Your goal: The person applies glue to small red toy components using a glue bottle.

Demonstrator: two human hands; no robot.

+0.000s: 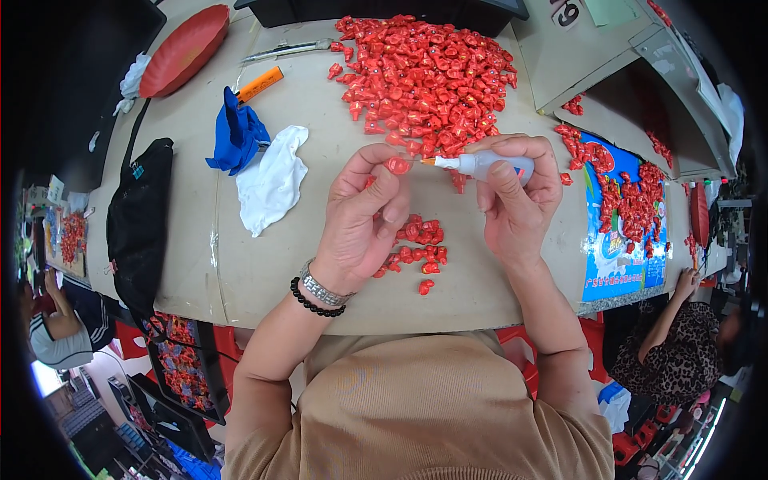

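Between the thumb and fingers of my left hand (364,212) is a small red plastic part (398,166). My right hand (516,192) is closed around a translucent squeeze bottle (492,166) with a white and orange nozzle. The bottle lies sideways, its thin tip pointing left at the red part; whether they touch I cannot tell. Another bit of red shows in the left hand's curled fingers. Beyond my hands a large heap of similar red parts (432,76) covers the table. A smaller group of red parts (420,248) lies just below and between my hands.
Left on the table (240,284) are a white cloth (272,180), a blue cloth (238,136), an orange-handled tool (260,83), a black bag (140,228) and a red dish (186,50). More red parts lie on a blue printed sheet (604,268) at right. People sit at both sides.
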